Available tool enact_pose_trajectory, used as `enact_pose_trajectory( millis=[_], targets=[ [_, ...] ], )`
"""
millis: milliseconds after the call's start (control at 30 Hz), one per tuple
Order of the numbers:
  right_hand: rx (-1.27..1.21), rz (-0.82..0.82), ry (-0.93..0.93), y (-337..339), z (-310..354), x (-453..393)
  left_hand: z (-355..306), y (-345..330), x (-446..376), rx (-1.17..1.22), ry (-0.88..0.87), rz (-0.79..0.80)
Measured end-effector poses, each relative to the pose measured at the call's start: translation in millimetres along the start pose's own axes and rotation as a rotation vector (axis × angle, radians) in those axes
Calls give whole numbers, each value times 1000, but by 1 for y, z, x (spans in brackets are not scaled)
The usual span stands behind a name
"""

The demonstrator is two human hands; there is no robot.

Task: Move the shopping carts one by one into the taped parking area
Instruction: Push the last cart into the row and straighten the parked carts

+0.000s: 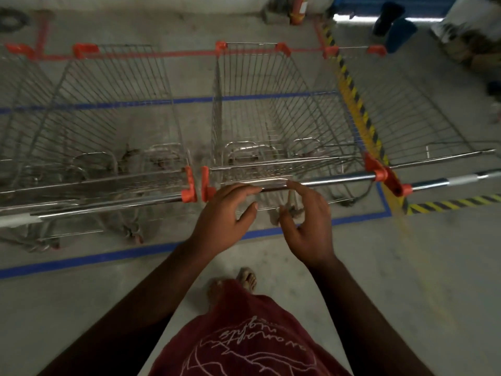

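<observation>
Concrete floor, blue tape outline [81, 260]; middle shopping cart [273, 126] parked inside it, between two others.
Head view: left hand [225, 215] and right hand [306, 226], fingers spread, loosely at handle bar [333, 180], gripping nothing. Risk: unheld cart may roll, knocking left cart [113, 123].

A red fire extinguisher [298, 9] stands by the far wall; yellow-black hazard tape [355, 104] crosses the concrete floor [406, 267].
</observation>
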State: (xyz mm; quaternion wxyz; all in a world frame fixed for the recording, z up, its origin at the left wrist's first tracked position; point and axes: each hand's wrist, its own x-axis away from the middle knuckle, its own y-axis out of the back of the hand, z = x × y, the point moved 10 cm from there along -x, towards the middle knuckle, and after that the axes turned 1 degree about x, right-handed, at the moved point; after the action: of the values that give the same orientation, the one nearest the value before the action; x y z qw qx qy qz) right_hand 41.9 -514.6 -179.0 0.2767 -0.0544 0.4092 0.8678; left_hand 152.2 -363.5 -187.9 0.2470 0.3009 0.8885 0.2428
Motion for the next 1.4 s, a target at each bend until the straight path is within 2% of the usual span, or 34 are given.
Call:
enact_pose_trajectory(
  millis=[200, 333, 467, 700, 867, 933, 1000, 1033, 1100, 1233, 1333, 1400],
  targets=[
    [18, -32, 25, 31, -13, -11, -27, -43, -33, 34, -52, 86],
    [-99, -54, -20, 54, -36, -19, -39, -68, -62, 40, -57, 96],
    [-233, 4, -112, 74, -89, -28, -45, -110, -86, 26, -25, 79],
    [-365, -51, -93, 142, -176, -63, -74, -219, -139, 14, 34, 88],
    [-232, 73, 89, 191, -231, -88, -90, -280, -161, -26, 114, 46],
    [44, 94, 120, 204, -269, -93, -95, -293, -166, -33, 187, 36],
    [397, 136, 70, 200, -311, -90, -89, -299, -168, -102, 274, 27],
    [460, 181, 65, 194, -326, -88, -86, -301, -168, -170, 317, 34],
    [444, 230, 118, 185, -335, -88, -87, -304, -166, -288, 349, 54],
    [347, 243, 245, 179, -326, -89, -97, -306, -162, -468, 242, 85],
    [388, 292, 218, 163, -325, -96, -93, -314, -159, -570, 222, 168],
    [395, 304, 189, 154, -322, -101, -94, -312, -160, -581, 206, 146]
  ],
)
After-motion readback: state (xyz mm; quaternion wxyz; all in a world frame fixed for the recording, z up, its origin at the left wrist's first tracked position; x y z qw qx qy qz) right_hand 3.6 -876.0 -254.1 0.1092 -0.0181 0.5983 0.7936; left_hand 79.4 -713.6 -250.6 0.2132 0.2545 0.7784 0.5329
